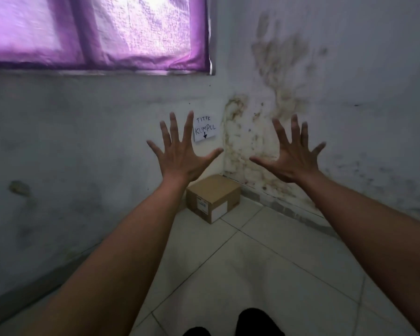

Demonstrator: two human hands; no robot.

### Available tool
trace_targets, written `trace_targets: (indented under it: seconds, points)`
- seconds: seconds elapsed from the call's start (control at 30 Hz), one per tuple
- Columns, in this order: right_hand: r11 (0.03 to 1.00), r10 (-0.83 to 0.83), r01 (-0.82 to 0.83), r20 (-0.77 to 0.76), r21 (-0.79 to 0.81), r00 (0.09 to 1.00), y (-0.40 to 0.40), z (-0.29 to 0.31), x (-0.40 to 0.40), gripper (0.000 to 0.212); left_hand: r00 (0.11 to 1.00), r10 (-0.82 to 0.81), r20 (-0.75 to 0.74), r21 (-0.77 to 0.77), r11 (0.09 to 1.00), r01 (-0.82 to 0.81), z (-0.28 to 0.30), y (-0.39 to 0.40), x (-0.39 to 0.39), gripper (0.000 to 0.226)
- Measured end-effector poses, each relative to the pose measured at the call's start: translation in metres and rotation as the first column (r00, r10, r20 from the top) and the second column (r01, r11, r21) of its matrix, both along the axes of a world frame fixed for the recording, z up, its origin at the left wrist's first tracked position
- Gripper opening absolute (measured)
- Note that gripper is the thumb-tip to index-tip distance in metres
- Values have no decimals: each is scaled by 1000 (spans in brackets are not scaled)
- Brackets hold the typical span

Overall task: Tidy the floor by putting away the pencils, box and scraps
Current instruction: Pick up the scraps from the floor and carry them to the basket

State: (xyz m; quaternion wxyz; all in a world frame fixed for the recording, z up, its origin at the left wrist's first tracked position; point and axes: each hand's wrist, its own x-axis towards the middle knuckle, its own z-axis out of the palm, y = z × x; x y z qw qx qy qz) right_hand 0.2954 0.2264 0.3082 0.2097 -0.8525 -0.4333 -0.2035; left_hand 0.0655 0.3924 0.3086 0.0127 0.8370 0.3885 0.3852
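Head view showed both hands raised, and I held nothing. My left grip (182,158) was spread wide apart, fingers fanned, palm facing the wall; my right grip (292,158) matched it, equally empty. Below and between them sat the cardboard box (212,198), closed, tucked into the corner on the tiled floor (264,267). Just beyond the left grip's fingertips hung a handwritten note (205,130) with an arrow pointing down, so I judged the box sat there as the collection spot. No pencils or scraps showed.
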Motion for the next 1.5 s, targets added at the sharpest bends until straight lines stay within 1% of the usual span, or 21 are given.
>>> trace_targets:
  seconds: [0.17,0.27,0.33,0.43,0.53,0.63,0.73,0.8,0.9,0.97,1.03,1.1,1.13,1.2,1.23,1.27,1.33,1.43,1.47,1.5]
  points:
    - [1000,-10,10,-15,19,1000,-41,4,-44,120,995,-98,5,2,995,98,11,-34,-19,124]
    - [998,-60,59,-66,-9,996,-62,-5,-54,119,983,-183,-9,-66,981,182,0,-50,-10,121]
    - [996,-93,92,-122,-18,988,-72,-19,-55,120,971,-239,8,-146,960,238,-18,-59,2,119]
    - [986,-156,142,-191,-84,969,-88,-55,-54,120,952,-306,23,-317,901,297,-64,-75,26,118]
    - [966,-228,184,-266,-181,936,-109,-111,-54,122,932,-363,2,-464,825,323,-133,-100,45,117]
    - [928,-315,207,-355,-310,880,-128,-176,-58,123,907,-415,-74,-612,737,287,-211,-128,56,118]
    - [882,-407,210,-456,-421,792,-151,-250,-71,126,865,-476,-156,-734,642,221,-290,-157,52,119]
    - [849,-480,212,-540,-484,691,-166,-300,-79,129,829,-515,-221,-807,574,141,-337,-173,52,119]
    - [800,-571,188,-625,-570,533,-183,-356,-94,134,789,-526,-318,-874,484,-29,-388,-193,40,122]
    - [750,-640,164,-640,-641,425,-194,-395,-103,136,757,-551,-352,-904,409,-122,-424,-206,32,123]
    - [687,-716,147,-629,-711,302,-203,-437,-119,141,706,-594,-387,-907,384,-174,-460,-216,19,122]
    - [630,-777,159,-616,-760,131,-211,-469,-139,147,665,-635,-394,-910,374,-182,-486,-220,10,119]
    - [613,-785,171,-619,-771,22,-214,-482,-150,150,651,-653,-388,-914,364,-180,-497,-222,7,117]
    - [600,-739,236,-642,-765,-203,-218,-502,-169,151,629,-681,-374,-924,335,-186,-515,-228,4,111]
    - [595,-712,273,-653,-756,-257,-219,-509,-177,147,618,-695,-367,-927,324,-186,-521,-232,3,106]
    - [588,-704,314,-663,-745,-254,-219,-517,-183,140,605,-708,-364,-929,325,-180,-527,-236,1,100]
    - [589,-699,405,-693,-699,-178,-217,-527,-190,119,565,-731,-383,-920,358,-161,-534,-240,-3,92]
    - [680,-614,467,-787,-566,-61,-203,-534,-190,90,491,-761,-423,-900,416,-130,-535,-243,-13,107]
    - [710,-579,472,-815,-523,-31,-198,-535,-190,81,486,-767,-419,-898,428,-100,-537,-246,-18,110]
    - [740,-542,474,-840,-478,-1,-192,-535,-190,71,508,-766,-393,-902,428,-52,-538,-250,-22,108]
